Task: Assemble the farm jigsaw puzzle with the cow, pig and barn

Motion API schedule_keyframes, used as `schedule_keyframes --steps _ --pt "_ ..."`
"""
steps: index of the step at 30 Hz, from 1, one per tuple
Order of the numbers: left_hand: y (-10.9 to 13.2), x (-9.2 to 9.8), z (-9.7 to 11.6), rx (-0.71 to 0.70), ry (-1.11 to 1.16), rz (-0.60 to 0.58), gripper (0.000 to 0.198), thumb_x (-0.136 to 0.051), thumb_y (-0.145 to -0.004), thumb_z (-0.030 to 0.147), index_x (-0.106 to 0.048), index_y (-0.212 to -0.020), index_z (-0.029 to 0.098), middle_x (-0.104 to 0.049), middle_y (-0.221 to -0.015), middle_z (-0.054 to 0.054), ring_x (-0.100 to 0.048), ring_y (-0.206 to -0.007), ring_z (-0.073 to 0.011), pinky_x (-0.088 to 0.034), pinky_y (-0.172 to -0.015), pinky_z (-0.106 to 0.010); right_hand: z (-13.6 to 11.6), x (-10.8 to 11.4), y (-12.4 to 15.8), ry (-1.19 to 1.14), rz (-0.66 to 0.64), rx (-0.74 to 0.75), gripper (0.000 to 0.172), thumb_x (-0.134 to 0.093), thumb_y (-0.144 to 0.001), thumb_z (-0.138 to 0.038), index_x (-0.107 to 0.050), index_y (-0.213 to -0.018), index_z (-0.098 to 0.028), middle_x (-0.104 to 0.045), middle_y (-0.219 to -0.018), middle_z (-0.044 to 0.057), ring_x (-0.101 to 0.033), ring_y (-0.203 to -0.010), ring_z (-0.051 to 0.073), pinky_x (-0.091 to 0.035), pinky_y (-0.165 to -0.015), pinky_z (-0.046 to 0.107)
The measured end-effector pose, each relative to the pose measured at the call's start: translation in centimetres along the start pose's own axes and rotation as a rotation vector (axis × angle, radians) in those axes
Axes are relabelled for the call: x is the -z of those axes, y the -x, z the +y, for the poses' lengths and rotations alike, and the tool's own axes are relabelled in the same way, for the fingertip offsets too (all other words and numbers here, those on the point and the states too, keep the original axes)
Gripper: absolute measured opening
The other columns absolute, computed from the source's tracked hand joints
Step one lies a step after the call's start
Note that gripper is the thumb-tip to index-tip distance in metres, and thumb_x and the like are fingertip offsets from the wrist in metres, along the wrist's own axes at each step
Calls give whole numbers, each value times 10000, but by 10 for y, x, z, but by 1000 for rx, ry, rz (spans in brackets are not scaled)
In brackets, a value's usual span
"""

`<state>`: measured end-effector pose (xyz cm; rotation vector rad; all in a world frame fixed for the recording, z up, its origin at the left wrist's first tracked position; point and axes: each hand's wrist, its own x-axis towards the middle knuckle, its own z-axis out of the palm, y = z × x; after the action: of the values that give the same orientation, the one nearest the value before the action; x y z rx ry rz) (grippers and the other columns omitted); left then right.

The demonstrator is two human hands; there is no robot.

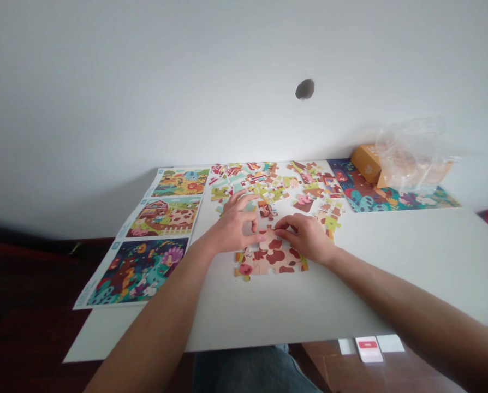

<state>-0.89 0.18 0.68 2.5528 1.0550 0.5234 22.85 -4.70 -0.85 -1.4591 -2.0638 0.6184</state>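
My left hand (233, 226) and my right hand (303, 237) hover close together over a partly joined jigsaw puzzle (274, 259) showing a brown-spotted cow with a pink snout. The left fingers are spread, with their tips near the puzzle's top edge. My right fingertips touch that edge, though the hand hides whether they pinch a piece. Beyond both hands lies a scattered heap of loose puzzle pieces (254, 183), and a few sit just above my right hand.
Printed farm-animal picture sheets (137, 270) lie along the left of the white table (350, 284). Another colourful sheet (391, 194) lies at the far right, beneath an orange cardboard box (366, 162) and a clear plastic bag (411, 155). A white wall rises behind the table.
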Motion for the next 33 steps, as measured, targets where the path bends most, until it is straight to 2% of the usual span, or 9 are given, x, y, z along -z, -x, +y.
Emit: schedule_keyframes --steps 2,5,8,16,20,24,33 --pt "0 0 3 -12 1 -21 356 -796 -715 493 -698 -931 228 -316 -1561 -75 -148 -1482 -394 -197 -1200 -591 0 -1 -1 9 -4 3 122 -647 -900 -325 -730 -941 -247 -670 -817 8 -561 -699 131 -406 -673 255" --pt "-1 -2 7 -33 8 -104 711 -835 -635 574 -625 -1243 272 -196 -1608 -100 -82 -1491 -441 -169 -1199 -620 1 -1 -1 22 -4 6 123 -647 -900 -318 -728 -960 -247 -669 -834 15 -570 -716 137 -414 -687 260" --pt "0 -5 8 -30 12 -149 827 -830 -639 585 -555 -1367 306 -140 -1624 -101 -56 -1492 -464 -139 -1201 -633 1 -1 -1 31 -4 19 132 -636 -909 -323 -725 -969 -245 -664 -847 25 -578 -734 146 -429 -698 270" --pt "1 3 3 27 0 -200 849 -806 -687 563 -487 -1439 330 -161 -1621 -100 -43 -1500 -455 -119 -1197 -645 -3 2 0 74 -24 124 117 -634 -904 -295 -709 -953 -221 -657 -966 60 -626 -847 180 -470 -731 295" --pt "1 4 0 56 -4 -193 809 -802 -712 484 -489 -1440 316 -186 -1617 -95 -41 -1503 -446 -112 -1203 -635 -6 4 3 30 -36 205 218 -661 -881 -329 -702 -1060 -212 -653 -1088 93 -629 -953 216 -506 -834 342" --pt "2 0 -2 48 -7 -189 829 -801 -711 473 -470 -1453 311 -171 -1627 -96 -18 -1506 -444 -119 -1199 -639 -6 4 4 30 -112 314 353 -707 -844 -335 -686 -1184 -242 -639 -1191 92 -587 -1056 245 -504 -917 388" --pt "3 0 -6 84 -2 -208 854 -810 -688 526 -473 -1447 325 -156 -1630 -110 -41 -1497 -468 -116 -1181 -666 -5 5 3 20 -142 358 360 -685 -871 -341 -683 -1218 -247 -637 -1193 99 -576 -1050 247 -505 -926 411"
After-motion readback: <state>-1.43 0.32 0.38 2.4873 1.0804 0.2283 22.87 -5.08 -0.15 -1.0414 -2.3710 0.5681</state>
